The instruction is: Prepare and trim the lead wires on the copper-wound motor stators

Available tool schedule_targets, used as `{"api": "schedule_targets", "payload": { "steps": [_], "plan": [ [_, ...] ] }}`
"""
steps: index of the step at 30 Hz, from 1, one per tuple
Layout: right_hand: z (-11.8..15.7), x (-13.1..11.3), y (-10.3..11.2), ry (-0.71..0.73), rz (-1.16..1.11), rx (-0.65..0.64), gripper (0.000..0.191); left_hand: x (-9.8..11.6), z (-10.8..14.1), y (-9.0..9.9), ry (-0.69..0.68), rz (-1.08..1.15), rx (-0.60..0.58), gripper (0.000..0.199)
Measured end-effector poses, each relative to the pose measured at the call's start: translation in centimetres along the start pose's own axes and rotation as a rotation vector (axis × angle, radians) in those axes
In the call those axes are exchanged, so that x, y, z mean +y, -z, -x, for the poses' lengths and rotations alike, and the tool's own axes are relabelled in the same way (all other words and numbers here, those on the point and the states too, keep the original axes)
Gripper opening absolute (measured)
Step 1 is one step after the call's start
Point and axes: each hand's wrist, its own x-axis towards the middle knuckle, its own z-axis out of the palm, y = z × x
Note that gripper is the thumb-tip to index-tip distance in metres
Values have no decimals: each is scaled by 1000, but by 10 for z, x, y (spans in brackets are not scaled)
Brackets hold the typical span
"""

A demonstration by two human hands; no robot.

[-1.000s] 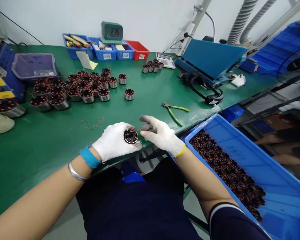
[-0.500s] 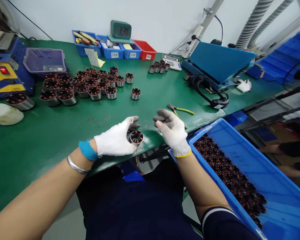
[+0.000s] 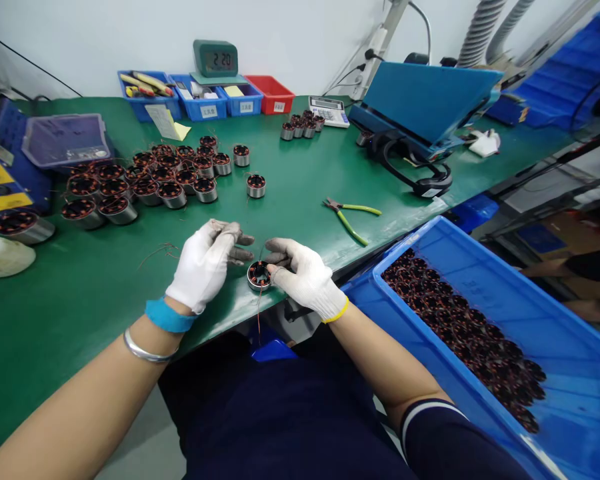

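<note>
Near the front edge of the table, a small motor stator (image 3: 255,285) shows a metal ring and copper windings, with loose wire ends above and below it. My right hand (image 3: 303,273), in a white glove with grey fingertips, grips its right side between thumb and fingers. My left hand (image 3: 205,260), gloved likewise, is just left of the stator, apart from it. Its fingers stretch to the right and no object shows in them. Green-handled cutting pliers (image 3: 353,220) lie with handles spread beyond my right hand.
Several finished-looking stators (image 3: 173,195) stand in a group at the back left, and one stator (image 3: 256,187) stands apart. A blue crate (image 3: 480,267) with many wound parts is at my right. Wire scraps (image 3: 157,252) lie left. A headset (image 3: 430,183) rests before a teal bin (image 3: 425,100).
My right hand has come left and taken hold of the stator. My left hand has let go of it and drawn back up and left. The view has shifted slightly.
</note>
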Motion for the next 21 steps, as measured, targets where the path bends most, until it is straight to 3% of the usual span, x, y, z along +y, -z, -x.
{"api": "schedule_targets", "payload": {
  "steps": [2,5,7,9,12,15,18,21],
  "plan": [
    [-2,-1,-1,20,-63,32,50,4,3,0,-20,-105,-19,50],
    [-7,-7,0,77,-186,66,46,7,9,-5,-11,-553,-121,66],
    [-12,-15,3,89,-235,46,43,8,12,-8,22,-781,-181,64],
    [-17,-23,9,66,-289,-23,40,7,12,-9,33,-848,-209,55],
    [-22,-29,21,-21,-331,-197,31,5,8,-5,30,-772,-263,45],
    [-25,-28,34,-106,-198,-276,26,3,5,0,29,-691,-323,57],
    [-25,-26,44,-108,71,-265,24,4,5,1,-14,-770,-257,66],
    [-24,-31,51,-27,418,-295,20,7,6,-3,55,-808,-203,60]
  ]
}}
